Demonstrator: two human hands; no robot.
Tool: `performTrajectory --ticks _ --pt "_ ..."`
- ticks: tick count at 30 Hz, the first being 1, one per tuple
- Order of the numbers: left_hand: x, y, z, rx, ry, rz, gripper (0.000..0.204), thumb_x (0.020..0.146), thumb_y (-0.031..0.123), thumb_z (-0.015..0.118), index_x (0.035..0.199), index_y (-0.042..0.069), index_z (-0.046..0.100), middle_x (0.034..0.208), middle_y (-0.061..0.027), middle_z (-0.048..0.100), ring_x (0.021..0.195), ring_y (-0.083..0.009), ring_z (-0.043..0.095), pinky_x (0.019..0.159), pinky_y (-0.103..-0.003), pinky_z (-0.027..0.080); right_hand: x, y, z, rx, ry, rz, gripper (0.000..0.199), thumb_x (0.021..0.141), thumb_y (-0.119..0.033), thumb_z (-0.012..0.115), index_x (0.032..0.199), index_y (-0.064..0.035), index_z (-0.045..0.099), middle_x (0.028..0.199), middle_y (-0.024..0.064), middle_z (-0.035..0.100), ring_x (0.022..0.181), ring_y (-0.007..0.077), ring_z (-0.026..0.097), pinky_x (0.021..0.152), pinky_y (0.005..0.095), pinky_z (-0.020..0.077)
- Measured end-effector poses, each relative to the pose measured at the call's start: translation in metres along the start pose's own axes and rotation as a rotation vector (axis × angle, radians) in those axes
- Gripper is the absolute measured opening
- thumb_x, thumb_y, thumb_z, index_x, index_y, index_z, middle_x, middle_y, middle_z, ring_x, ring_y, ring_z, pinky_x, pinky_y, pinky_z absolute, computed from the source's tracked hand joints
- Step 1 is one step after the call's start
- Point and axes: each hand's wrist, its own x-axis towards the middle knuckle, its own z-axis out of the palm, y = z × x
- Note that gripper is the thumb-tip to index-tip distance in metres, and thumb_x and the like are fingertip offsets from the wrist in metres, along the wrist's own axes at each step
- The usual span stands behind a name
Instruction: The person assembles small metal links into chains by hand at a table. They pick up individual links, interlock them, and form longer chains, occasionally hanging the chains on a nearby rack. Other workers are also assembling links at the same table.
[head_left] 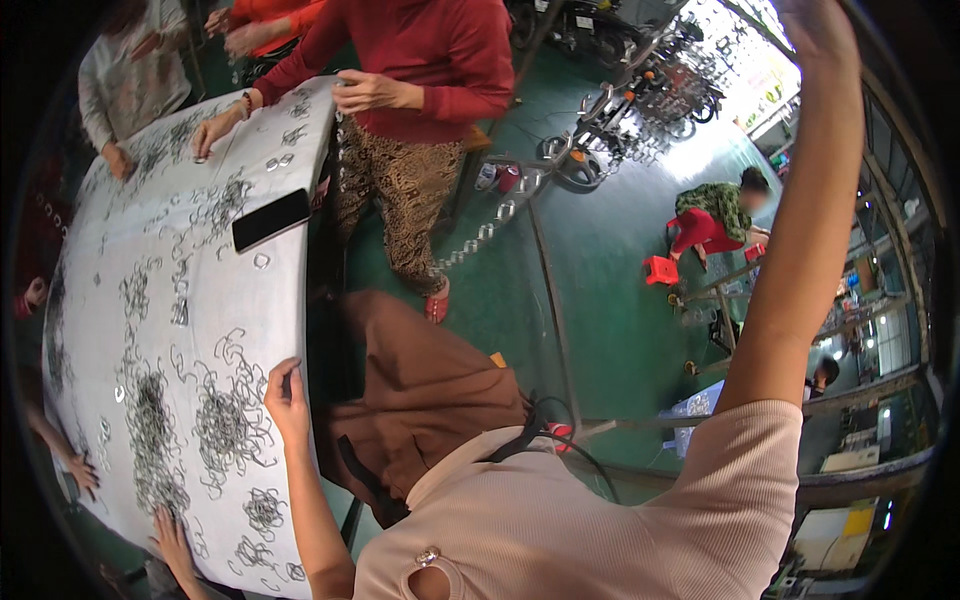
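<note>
On the far left, a co-worker's hand (82,474) rests on a white-covered counter (215,285), seen from where I stand among the workers. Nearby, a dark heap of bent wire pieces (150,405) spreads along the surface, with a second hand (172,540) at its lower end. At the top, a person in a pale grey top (140,80) leans in. Next comes a looser pile of wire pieces (235,425), then a dark phone (272,220) lying near the counter's right edge. Just beside that pile, the wearer's left hand (288,398) is at the edge, thumb and fingers curled close together; whether they pinch anything, I cannot tell. Beyond, a person in a red top (420,50) and patterned trousers stands with one hand lowered to the counter. A chain of silvery links (485,232) slants upward beside the trousers. Farther right, motorbikes (655,100) stand above a red stool (660,269) and a crouching person (715,215). At the upper right, the wearer's right hand (822,35) is raised high, its fingers cut off by the frame, their state impossible to tell.
</note>
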Motion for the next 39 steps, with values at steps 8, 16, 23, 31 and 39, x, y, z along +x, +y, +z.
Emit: performTrajectory --ticks 8,16,23,31,39 --pt "-0.001 -0.006 0.007 -0.076 0.026 -0.01 0.016 0.091 0.001 0.052 0.101 -0.004 0.063 0.1 -0.0098 0.064 0.095 -0.0161 0.059 0.088 -0.028 0.045 0.003 0.117 -0.116 -0.083 0.17 0.297 0.035 0.084 -0.006 0.063 0.115 0.0069 0.055 0.098 0.0129 0.064 0.088 0.0203 0.063 0.078 0.0296 0.0533" --pt "-0.003 0.005 0.005 -0.042 0.045 -0.054 0.014 0.093 0.002 0.051 0.101 -0.003 0.061 0.098 -0.0072 0.063 0.09 -0.0132 0.058 0.083 -0.026 0.046 -0.014 0.147 -0.144 -0.213 0.386 0.374 0.032 0.085 -0.003 0.06 0.115 0.0083 0.058 0.104 0.0169 0.065 0.092 0.0236 0.066 0.084 0.0299 0.0554" --pt "0.0 0.005 0.025 0.158 0.117 0.121 0.013 0.089 -0.003 0.051 0.098 -0.003 0.061 0.098 -0.0107 0.062 0.094 -0.0191 0.057 0.086 -0.03 0.045 0.033 0.18 -0.256 -0.217 0.494 0.312 0.027 0.085 -0.003 0.062 0.111 0.0036 0.062 0.097 0.0113 0.067 0.084 0.0185 0.066 0.077 0.0266 0.0568" --pt "-0.004 -0.001 0.017 0.284 0.217 0.108 0.013 0.087 -0.005 0.048 0.093 -0.004 0.059 0.099 -0.0129 0.059 0.099 -0.025 0.056 0.093 -0.035 0.042 0.12 0.208 -0.313 -0.205 0.64 0.119 0.019 0.082 0.003 0.062 0.1 0.0076 0.067 0.1 0.0129 0.068 0.085 0.0213 0.066 0.076 0.0304 0.0585" --pt "-0.004 0.011 0.023 0.497 0.192 0.208 0.014 0.082 -0.005 0.048 0.091 -0.002 0.058 0.099 -0.0156 0.058 0.103 -0.0334 0.053 0.093 -0.041 0.04 0.155 0.225 -0.329 -0.16 0.579 -0.008 0.021 0.078 0.001 0.069 0.095 0.0113 0.063 0.091 0.0163 0.067 0.083 0.0254 0.067 0.076 0.0334 0.0592"
